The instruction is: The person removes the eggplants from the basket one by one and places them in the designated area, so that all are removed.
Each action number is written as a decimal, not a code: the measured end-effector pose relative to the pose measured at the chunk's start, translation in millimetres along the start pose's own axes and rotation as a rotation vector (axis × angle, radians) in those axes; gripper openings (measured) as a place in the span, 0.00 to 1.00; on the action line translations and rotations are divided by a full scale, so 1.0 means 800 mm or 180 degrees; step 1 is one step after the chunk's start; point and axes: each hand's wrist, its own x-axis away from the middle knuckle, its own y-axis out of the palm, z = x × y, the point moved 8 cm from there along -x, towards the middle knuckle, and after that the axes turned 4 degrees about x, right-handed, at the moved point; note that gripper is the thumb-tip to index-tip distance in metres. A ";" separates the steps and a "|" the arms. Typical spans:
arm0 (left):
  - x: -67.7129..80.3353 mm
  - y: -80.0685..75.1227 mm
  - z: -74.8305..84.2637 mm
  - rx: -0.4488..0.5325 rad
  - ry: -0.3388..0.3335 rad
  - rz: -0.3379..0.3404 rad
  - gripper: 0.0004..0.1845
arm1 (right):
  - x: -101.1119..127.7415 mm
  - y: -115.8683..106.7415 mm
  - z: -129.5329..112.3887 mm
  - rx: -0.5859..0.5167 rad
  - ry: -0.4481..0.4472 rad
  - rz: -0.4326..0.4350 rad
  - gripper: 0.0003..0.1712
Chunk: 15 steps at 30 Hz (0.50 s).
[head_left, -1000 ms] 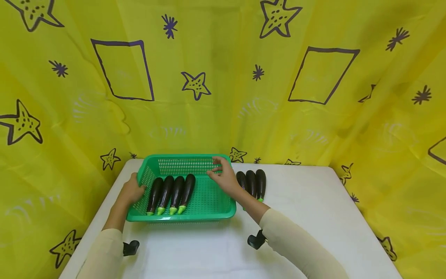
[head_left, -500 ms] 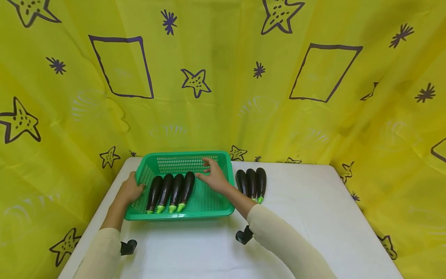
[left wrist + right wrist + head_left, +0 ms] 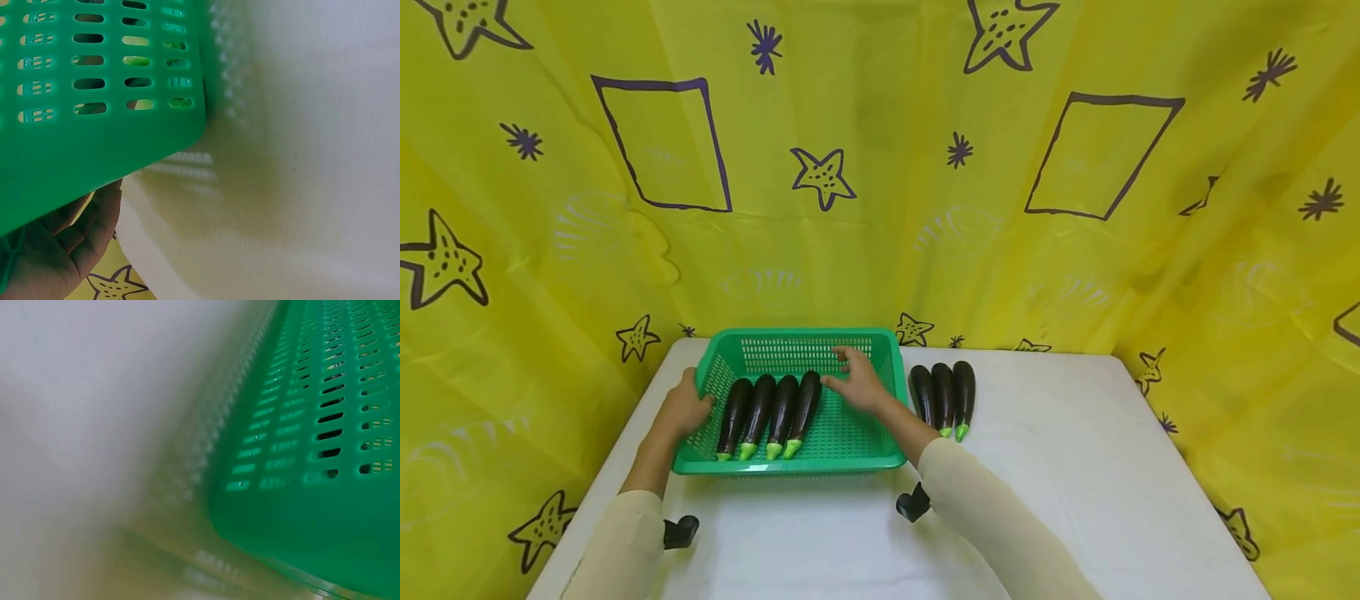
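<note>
Our left hand grips the perforated green basket by its side, so we should move our right hand, thumb and fingers parted, gently lest the four eggplants inside roll.

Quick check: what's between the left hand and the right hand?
Four dark eggplants, lying side by side in the green basket. The head view shows them between the left hand, which grips the basket, and the right hand.
</note>
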 end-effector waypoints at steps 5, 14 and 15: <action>0.000 0.000 0.001 -0.0040 0.0030 0.0013 0.33 | -0.002 0.012 0.000 0.0281 -0.0134 -0.0249 0.36; -0.001 -0.001 0.002 -0.0008 0.0040 0.0016 0.33 | -0.003 0.035 -0.006 0.0812 -0.0374 -0.0773 0.37; -0.001 -0.001 0.002 0.0001 0.0034 0.0010 0.33 | -0.003 0.036 -0.005 0.0832 -0.0368 -0.0820 0.38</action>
